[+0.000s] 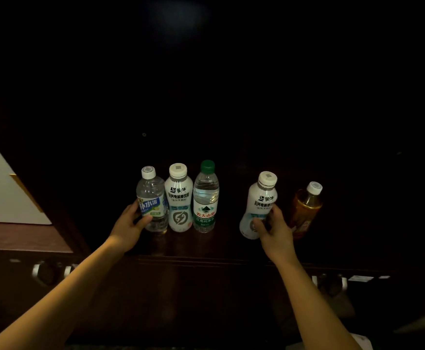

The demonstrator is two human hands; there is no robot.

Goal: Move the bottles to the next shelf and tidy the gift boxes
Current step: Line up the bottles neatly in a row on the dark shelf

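Several bottles stand in a row on a dark wooden shelf (226, 246). My left hand (128, 227) grips the clear bottle with a blue label (153, 198) at the row's left end. Beside it stand a white electrolyte drink bottle (179, 198) and a green-capped water bottle (205, 198). Further right, my right hand (273, 229) grips a second white bottle (259, 203), which tilts to the right. An amber tea bottle (305, 209) with a white cap stands just right of that hand.
A white gift box with gold edging (1, 193) lies on the neighbouring shelf at the left, behind a dark upright divider (62, 198). Metal drawer handles (51, 272) sit below the shelf's front edge. The back of the cabinet is in deep shadow.
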